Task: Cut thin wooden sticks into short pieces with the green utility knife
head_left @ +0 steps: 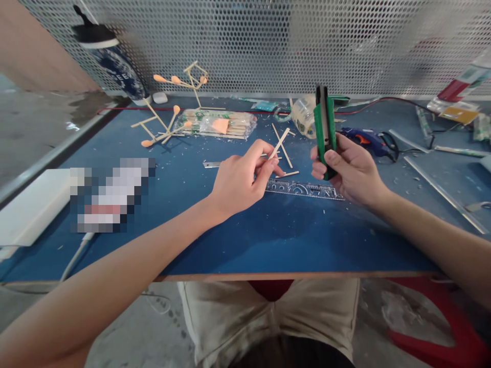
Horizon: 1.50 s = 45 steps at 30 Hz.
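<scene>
Between thumb and fingers, my left hand (243, 176) pinches a thin wooden stick (281, 142) that points up and to the right. My right hand (355, 166) is wrapped round a green and black utility knife (325, 133), held upright; no bare blade shows at its top. Below the hands lies a clear plastic ruler (305, 188), partly covered by my left hand. Loose cut sticks (283, 145) rest on the blue table just beyond it. A steel ruler (210, 164) pokes out to the left behind my left hand.
Stick frames with orange tips (164, 128) stand at the back left, beside a plastic-wrapped bundle of sticks (218, 124). A blue glue gun (370, 140) and a clear jar (304, 116) sit at the back right. A white box (34, 204) and a cabled, blurred device (115, 197) lie left.
</scene>
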Available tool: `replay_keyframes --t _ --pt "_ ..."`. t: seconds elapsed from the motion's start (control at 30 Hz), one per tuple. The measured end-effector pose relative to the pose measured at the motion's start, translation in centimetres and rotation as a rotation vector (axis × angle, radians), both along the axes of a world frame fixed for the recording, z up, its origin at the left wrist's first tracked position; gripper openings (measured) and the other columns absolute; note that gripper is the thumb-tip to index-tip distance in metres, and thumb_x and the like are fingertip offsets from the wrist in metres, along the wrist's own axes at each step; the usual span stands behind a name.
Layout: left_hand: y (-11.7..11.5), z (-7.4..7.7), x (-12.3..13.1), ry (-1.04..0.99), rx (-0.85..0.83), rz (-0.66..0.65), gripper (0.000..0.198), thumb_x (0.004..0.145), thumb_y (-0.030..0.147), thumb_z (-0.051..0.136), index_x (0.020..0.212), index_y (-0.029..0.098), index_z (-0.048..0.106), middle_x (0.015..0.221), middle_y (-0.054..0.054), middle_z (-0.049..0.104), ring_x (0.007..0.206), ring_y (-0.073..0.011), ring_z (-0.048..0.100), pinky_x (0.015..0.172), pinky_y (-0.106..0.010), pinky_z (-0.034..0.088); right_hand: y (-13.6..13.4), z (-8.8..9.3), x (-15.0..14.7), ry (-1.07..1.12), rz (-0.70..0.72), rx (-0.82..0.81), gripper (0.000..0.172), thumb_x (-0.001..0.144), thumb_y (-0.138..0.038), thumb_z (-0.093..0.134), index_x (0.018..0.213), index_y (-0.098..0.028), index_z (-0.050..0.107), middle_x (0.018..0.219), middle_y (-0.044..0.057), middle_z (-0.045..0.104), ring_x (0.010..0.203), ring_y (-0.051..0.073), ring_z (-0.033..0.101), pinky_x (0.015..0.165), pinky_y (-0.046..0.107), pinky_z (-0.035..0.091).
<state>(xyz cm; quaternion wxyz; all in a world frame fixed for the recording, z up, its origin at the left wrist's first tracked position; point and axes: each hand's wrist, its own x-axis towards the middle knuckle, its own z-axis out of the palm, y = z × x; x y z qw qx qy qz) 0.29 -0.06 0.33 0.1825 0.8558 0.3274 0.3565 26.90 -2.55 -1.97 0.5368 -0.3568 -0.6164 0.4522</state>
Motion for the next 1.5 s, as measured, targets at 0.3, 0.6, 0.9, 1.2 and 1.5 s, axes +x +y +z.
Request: replay_keyframes --t 0.3,0.6,0.9,1.2,1.5 --pt "0.1 -0.2 0.0 -0.026 0.009 -0.005 0.012 0.113 0.033 0.048 0.109 0.023 0.052 0.093 -0.001 0.087 0.050 -0.0105 0.063 0.055 -0.029 0.046 -1.4 1.7 0.1 0.042 -0.045 -0.005 0.028 0.106 -0.057 0.065 0.116 -0.032 0.059 0.070 -0.009 0.047 0.047 0.009 0.028 0.040 0.029 0.025" --pt "1.6 -0.4 -0.2 0.157 0.134 -0.390 0.025 0.113 0.035 0.053 0.116 0.026 0.076 0.104 -0.003 0.084 0.095 -0.0197 0.075 0.090 -0.035 0.053 0.1 0.4 1.0 0.011 -0.015 -0.013 0.036 0.095 -0.055 0.076 0.113 -0.034 0.052 0.084 -0.007 0.069 0.059 0.014 0.058 0.059 0.034 0.050" --pt "1.0 -0.2 -0.4 0.480 -0.050 -0.755 0.027 0.111 0.033 0.053 0.104 0.032 0.079 0.097 -0.002 0.079 0.093 -0.0220 0.068 0.087 -0.038 0.039 -1.4 1.9 2.2 -0.507 -0.046 0.417 0.028 0.101 -0.056 0.068 0.109 -0.030 0.074 0.087 0.002 0.069 0.069 0.016 0.058 0.063 0.036 0.045" --pt "0.7 -0.5 -0.2 0.514 -0.016 -0.726 0.029 0.110 0.040 0.050 0.098 0.031 0.075 0.095 -0.003 0.077 0.091 -0.0253 0.068 0.087 -0.042 0.042 -0.6 2.2 3.7 -1.013 0.082 0.612 0.053 0.082 -0.081 0.078 0.076 -0.028 0.077 0.061 -0.008 0.061 0.060 0.009 0.060 0.060 0.026 0.036" --pt "0.7 0.1 -0.2 0.549 -0.063 -0.756 0.032 0.113 0.031 0.045 0.094 0.024 0.069 0.093 -0.004 0.076 0.086 -0.0216 0.066 0.085 -0.039 0.038 0.4 1.3 3.5 -0.951 0.228 0.825 0.032 0.091 -0.054 0.087 0.090 -0.024 0.076 0.073 -0.002 0.075 0.063 0.015 0.070 0.055 0.031 0.042"
